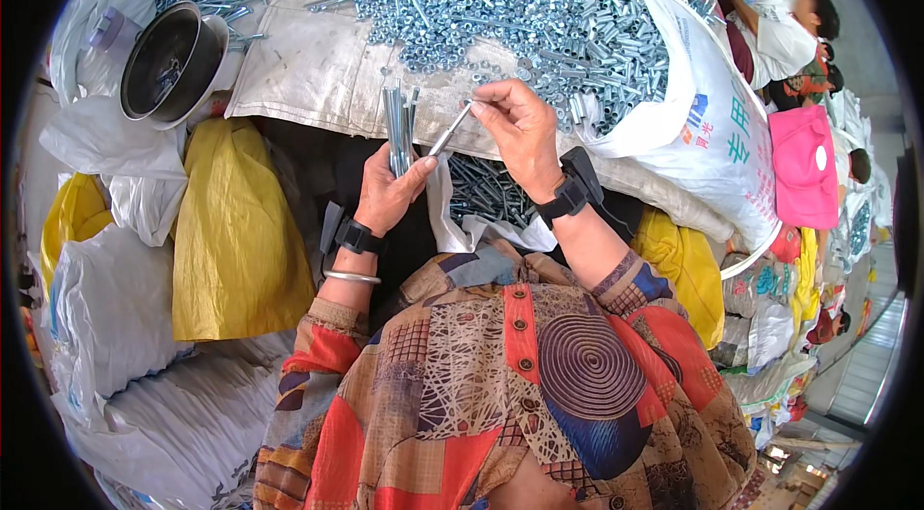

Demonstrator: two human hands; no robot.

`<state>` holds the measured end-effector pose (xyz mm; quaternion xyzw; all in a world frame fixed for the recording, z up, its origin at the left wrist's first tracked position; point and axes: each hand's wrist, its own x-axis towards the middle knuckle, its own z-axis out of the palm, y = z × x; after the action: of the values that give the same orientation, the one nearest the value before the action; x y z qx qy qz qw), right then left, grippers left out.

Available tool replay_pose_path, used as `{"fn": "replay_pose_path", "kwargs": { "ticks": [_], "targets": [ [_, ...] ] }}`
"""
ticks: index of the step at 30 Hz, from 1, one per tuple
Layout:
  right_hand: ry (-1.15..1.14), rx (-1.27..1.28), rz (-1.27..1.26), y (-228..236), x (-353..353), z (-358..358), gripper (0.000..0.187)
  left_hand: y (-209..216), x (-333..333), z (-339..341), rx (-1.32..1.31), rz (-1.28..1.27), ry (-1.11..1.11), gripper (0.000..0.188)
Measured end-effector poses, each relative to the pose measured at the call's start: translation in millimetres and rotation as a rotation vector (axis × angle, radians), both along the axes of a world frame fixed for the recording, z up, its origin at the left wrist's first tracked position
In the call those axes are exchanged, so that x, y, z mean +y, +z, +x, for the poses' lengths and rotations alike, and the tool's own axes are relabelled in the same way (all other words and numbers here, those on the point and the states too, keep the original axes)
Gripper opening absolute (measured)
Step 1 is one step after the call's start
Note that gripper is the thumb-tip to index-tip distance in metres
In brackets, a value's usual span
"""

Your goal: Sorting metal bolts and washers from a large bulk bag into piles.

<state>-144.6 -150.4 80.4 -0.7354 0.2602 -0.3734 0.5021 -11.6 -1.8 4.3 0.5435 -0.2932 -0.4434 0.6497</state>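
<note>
My left hand (388, 188) grips a bundle of several long silver bolts (398, 120) that stand upright out of the fist. My right hand (520, 130) pinches the top end of one more long bolt (450, 130), which slants down toward the left thumb. Both wrists wear black bands; the left also has a silver bangle. Beyond the hands lies a big heap of silver nuts and bolts (500, 5) spread on a white woven sack (318, 67). An open white bag (486, 192) with more bolts sits just below my hands.
A dark metal bowl (171, 63) stands at the upper left. Yellow (236, 231) and white sacks (115, 308) lie at the left. A large printed white sack (722, 140) is at the right. Another person in white (784, 29) sits at the upper right.
</note>
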Motion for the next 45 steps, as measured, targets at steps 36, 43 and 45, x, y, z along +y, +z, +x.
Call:
{"fn": "replay_pose_path", "kwargs": {
  "ticks": [36,43,45],
  "targets": [
    [0.002,0.621,-0.896,-35.8,-75.9,-8.0,0.008,-2.1,-1.3,1.8,0.047,-0.037,-0.005,0.02],
    [0.237,0.088,0.297,4.5,-45.8,-8.7,0.026,0.9,-0.8,1.1,0.098,-0.045,-0.002,0.029],
    [0.273,0.113,0.293,13.8,-33.8,-8.1,0.025,3.5,-0.5,0.8,0.07,-0.031,-0.002,0.028]
  ]
}}
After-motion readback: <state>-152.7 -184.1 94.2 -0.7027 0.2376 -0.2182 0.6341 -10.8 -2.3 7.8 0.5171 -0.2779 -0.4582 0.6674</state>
